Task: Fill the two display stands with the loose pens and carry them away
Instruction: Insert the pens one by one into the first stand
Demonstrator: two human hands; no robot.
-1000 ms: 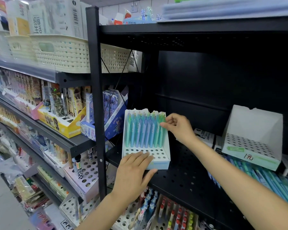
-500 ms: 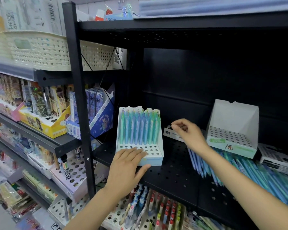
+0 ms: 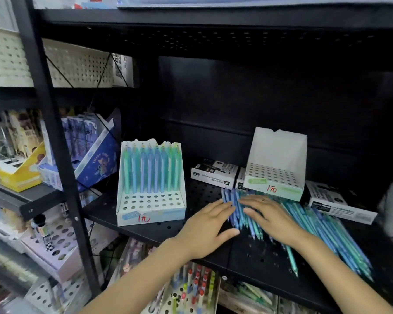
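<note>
Blurring hides pen detail, right hand (image 3: 271, 217) flat, fingers spread on loose pens (image 3: 309, 225), left hand (image 3: 208, 227) spread beside them, grasping nothing.

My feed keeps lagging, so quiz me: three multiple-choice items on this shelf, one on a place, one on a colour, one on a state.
1. Where do the loose pens lie?
A. in the wicker basket
B. on the black shelf, in front of the right stand
C. on the floor

2. The price marks on both stands are:
A. red
B. black
C. green

3. The right display stand is:
A. full
B. half full
C. empty

Key: 1 B, pens spread flat under both hands; 2 A, red handwriting on the front lips; 3 C, only bare holes, unlike the left display stand.
</note>
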